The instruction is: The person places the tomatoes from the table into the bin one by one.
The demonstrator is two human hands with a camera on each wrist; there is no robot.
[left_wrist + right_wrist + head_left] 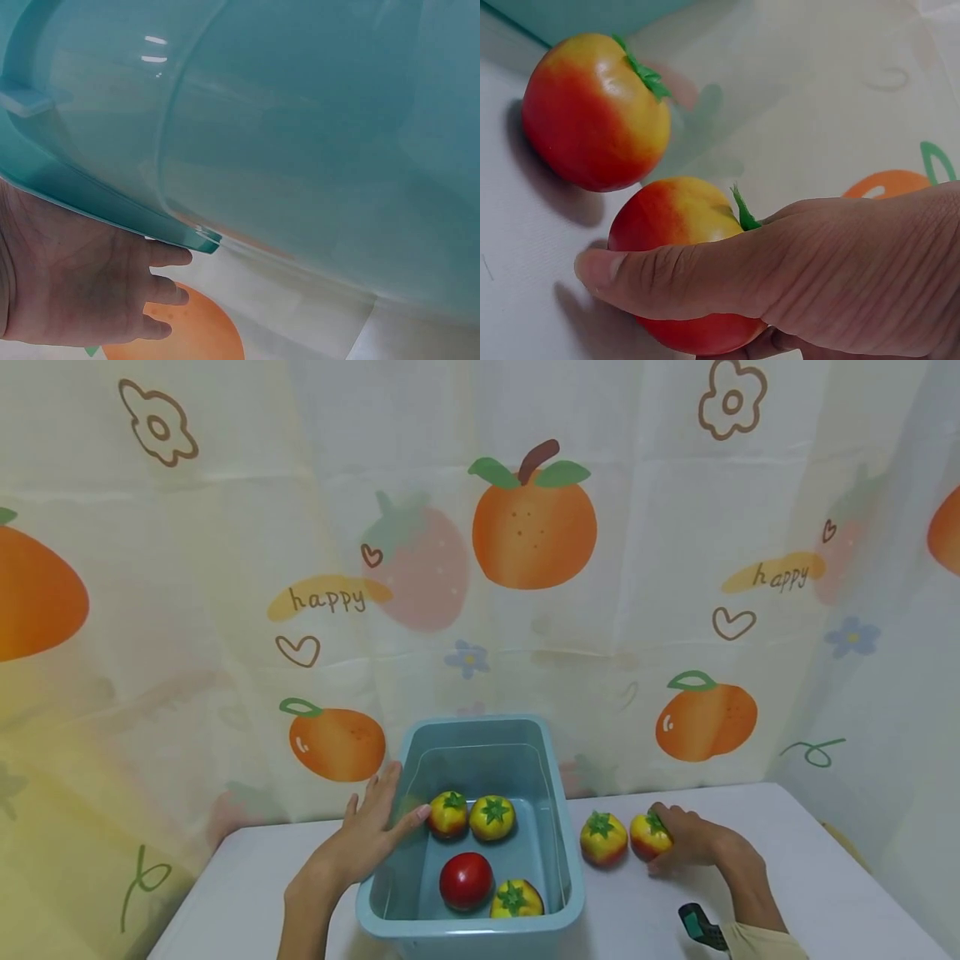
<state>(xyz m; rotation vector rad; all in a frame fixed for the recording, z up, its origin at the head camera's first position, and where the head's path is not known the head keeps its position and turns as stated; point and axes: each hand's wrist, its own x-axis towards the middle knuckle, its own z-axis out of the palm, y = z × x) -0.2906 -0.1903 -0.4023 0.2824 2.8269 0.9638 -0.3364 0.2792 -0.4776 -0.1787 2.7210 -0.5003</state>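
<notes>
A blue plastic bin (471,928) stands on the table, with several toy tomatoes inside: a plain red tomato (466,882) and yellow-red ones with green leaf tops, such as the tomato (492,818) near the middle. My left hand (363,837) rests on the bin's left rim, fingers straight, thumb reaching over the inside. To the right of the bin, my right hand (688,838) grips a yellow-red tomato (676,214), thumb across its near side and the other fingers mostly hidden behind it. Just left of it another yellow-red tomato (603,840) sits on the table.
The white table (795,852) reaches back to a hanging cloth (600,635) printed with fruit, hearts and flowers. A dark strapped device (702,927) is at my right wrist, beside a beige sleeve (761,941).
</notes>
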